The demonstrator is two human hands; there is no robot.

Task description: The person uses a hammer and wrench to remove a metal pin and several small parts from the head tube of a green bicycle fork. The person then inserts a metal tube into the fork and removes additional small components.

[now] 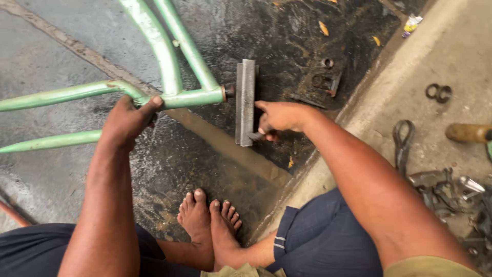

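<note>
A pale green bicycle frame lies across the dark, oily floor, its tubes meeting at a short horizontal tube. My left hand grips the frame at that junction. A grey metal bar stands on end against the open right end of the tube. My right hand holds the bar's right side near its lower end, fingers curled around it and the forefinger stretched along its edge. My bare feet rest on the floor below.
A dark metal plate with round holes lies past the bar. On the lighter concrete at right lie pliers, a metal ring piece, a wooden handle and a heap of several metal tools.
</note>
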